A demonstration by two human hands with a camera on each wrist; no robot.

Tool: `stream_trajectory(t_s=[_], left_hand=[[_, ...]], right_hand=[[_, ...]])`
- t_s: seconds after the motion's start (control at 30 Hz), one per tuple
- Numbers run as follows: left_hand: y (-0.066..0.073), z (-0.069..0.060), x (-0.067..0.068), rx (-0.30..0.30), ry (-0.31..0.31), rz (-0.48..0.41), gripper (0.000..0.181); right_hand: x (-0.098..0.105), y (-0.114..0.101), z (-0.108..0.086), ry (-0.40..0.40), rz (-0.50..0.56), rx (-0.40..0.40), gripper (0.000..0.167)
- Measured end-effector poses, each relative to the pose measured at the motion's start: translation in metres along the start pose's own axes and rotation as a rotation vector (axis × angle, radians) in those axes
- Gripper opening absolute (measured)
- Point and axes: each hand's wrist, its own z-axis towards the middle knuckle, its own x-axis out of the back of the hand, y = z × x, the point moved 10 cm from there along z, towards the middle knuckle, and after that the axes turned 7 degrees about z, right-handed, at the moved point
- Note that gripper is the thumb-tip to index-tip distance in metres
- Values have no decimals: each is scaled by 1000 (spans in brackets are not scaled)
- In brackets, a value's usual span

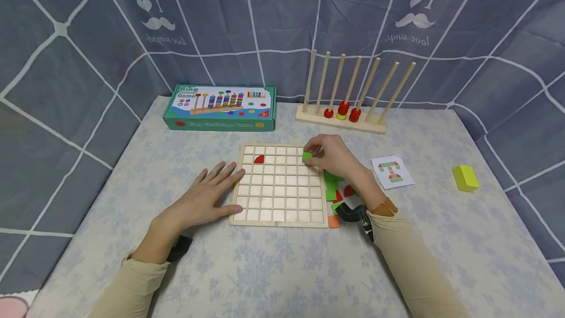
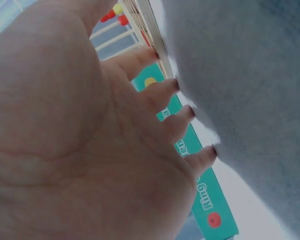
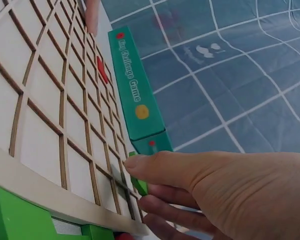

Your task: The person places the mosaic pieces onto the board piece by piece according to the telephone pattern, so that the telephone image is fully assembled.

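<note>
A wooden grid board lies flat on the table, with a red quarter-circle tile in one cell near its upper left. My right hand pinches a green tile between thumb and fingers over the board's upper right corner. In the right wrist view that green tile shows under the thumb. My left hand rests with spread fingers against the board's left edge. Beside the right edge lie green tiles, red pieces and an orange square tile, partly hidden by the right arm.
A pattern card lies right of the board, and a yellow block farther right. Behind stand a green game box and a wooden peg rack with red and yellow rings. A tiled-pattern curtain hangs along the back.
</note>
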Motion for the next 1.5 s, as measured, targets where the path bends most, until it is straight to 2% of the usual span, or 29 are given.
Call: stream_trajectory(t_s=[0.13, 0.27, 0.5, 0.67, 1.23, 1.37, 1.5], left_hand=[[-2, 0, -1, 9, -3, 4, 91], [-2, 0, 0, 11, 1, 9, 91], [0, 1, 0, 7, -3, 7, 91], [0, -1, -2, 15, -6, -1, 91], [-2, 0, -3, 15, -10, -4, 91], [-2, 0, -3, 14, -9, -8, 91], [-3, 0, -3, 14, -11, -3, 91]], right_hand=[[-5, -8, 1, 0, -14, 33, 23], [-15, -16, 4, -51, -17, 63, 25], [-21, -15, 0, -109, -89, 15, 21], [-25, -15, -4, -143, -92, 6, 19], [-24, -14, -5, -163, -101, -10, 20], [-18, -12, -5, -152, -76, -18, 20], [-2, -1, -6, -102, -27, -58, 20]])
